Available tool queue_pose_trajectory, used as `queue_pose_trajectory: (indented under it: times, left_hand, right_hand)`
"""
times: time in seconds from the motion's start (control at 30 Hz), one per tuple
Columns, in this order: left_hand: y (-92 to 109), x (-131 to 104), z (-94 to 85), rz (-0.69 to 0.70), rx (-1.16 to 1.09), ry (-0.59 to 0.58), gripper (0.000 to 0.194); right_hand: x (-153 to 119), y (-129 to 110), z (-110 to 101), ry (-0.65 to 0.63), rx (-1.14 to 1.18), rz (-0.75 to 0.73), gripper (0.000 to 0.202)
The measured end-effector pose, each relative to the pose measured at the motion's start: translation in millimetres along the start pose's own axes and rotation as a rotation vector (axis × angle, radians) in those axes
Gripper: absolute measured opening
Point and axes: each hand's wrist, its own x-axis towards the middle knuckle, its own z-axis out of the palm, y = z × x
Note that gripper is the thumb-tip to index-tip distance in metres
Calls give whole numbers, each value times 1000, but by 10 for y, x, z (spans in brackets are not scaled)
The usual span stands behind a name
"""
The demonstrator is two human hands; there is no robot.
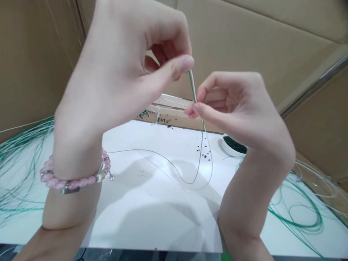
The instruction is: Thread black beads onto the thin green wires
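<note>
My left hand (131, 57), with a pink bead bracelet (78, 182) on its wrist, is raised high and pinches a green and a white wire (192, 84) between thumb and forefinger. Lower and to the right, my right hand (235, 100) pinches the same pair a short way down. Between the two pinches the wires run close together, nearly upright. Below my right hand they part into a green wire (177, 168) and a white one, which loop down and trail left over the white sheet (157, 221). The wire tips are hidden in my left fingers.
Tangled green and white wires (9, 169) lie at the left, and coiled wires (309, 216) at the right. A white bowl (226, 148) of small black pieces stands behind my right wrist. Loose black bits (205, 156) are scattered nearby. Cardboard walls (244, 31) enclose the table.
</note>
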Motion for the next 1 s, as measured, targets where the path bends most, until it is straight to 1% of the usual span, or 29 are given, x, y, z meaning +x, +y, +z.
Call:
queue_pose_trajectory:
  times: [0.07, 0.1, 0.23, 0.3, 0.43, 0.53, 0.63, 0.73, 0.8, 0.87, 0.9, 0.93, 1.0]
  left_hand:
    - [18, -1, 13, 5, 21, -16, 29]
    - [33, -3, 24, 12, 19, -32, 28]
    - [90, -18, 65, 71, -59, -116, 30]
    - [100, -23, 74, 85, -67, -105, 31]
    - [95, -17, 90, 58, -67, -72, 29]
    - [102, -15, 99, 47, -96, -62, 27]
    - [110, -15, 88, 50, -159, -62, 25]
    - [67, 20, 112, 46, -250, -24, 34]
    - [1, 76, 210, 32, -357, 31, 38]
    - [-75, 147, 399, -6, -446, 61, 38]
    - [-110, 180, 522, -31, -462, 48, 36]
    - [-141, 206, 659, -63, -428, 13, 33]
    - [-190, 226, 947, -94, -381, -130, 25]
  right_hand:
    - [-8, 21, -50, -68, -29, 54, 13]
    - [-11, 24, -67, -73, -33, 59, 12]
    - [-13, 2, -57, 41, 17, -40, 6]
    - [-10, -9, -32, 82, 37, -74, 5]
    - [-11, -12, -22, 135, 50, -99, 7]
    - [-22, -15, -39, 143, 51, -101, 5]
    - [-32, -21, -51, 145, 105, -115, 8]
    - [-33, -5, -96, 251, 230, -177, 12]
    - [-41, 24, -174, 355, 336, -228, 13]
    - [-70, 64, -290, 449, 459, -238, 15]
    - [-95, 85, -355, 488, 509, -226, 17]
    - [-125, 105, -419, 528, 543, -229, 22]
    - [-194, 137, -529, 569, 524, -232, 34]
